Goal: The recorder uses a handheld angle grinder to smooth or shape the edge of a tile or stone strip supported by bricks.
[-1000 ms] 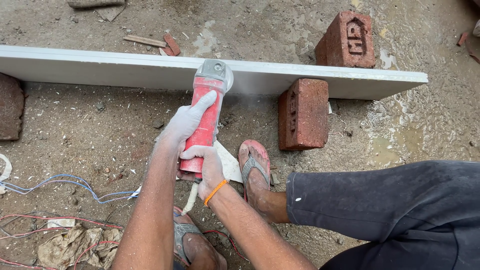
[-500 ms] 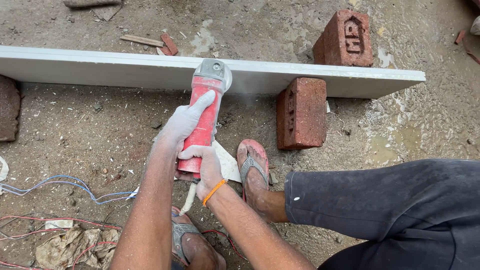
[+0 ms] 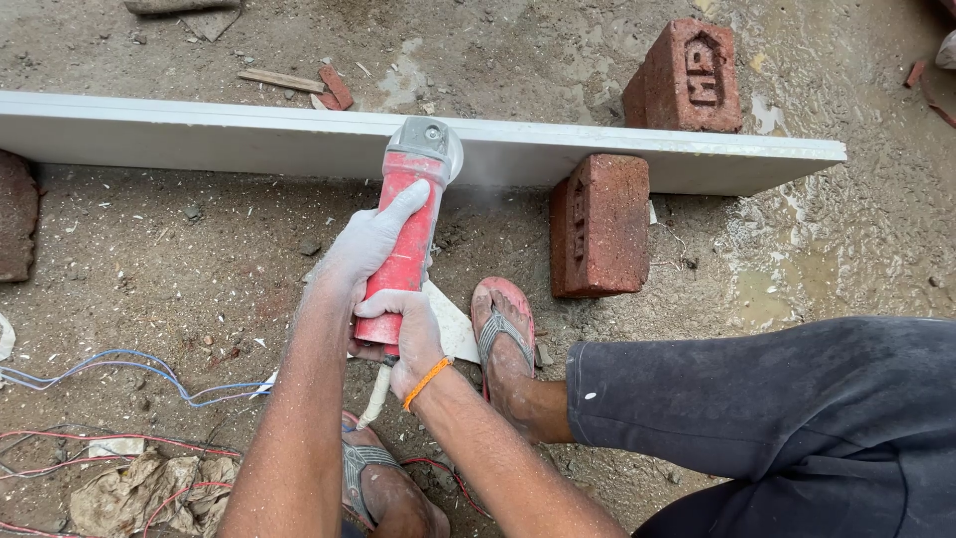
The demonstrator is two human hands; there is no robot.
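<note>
Left hand (image 3: 373,239), right hand (image 3: 406,334) clenched, dust-whitened.

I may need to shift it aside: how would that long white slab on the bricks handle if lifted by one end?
The white slab looks rigid and probably heavy, spanning the brick without sagging. Long and thin, it might crack if lifted by one end. Its dusty surface may be slippery.

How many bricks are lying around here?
3: one red brick under the white slab, near its right end; one behind the slab; one at the left edge, mostly cut off.
</note>
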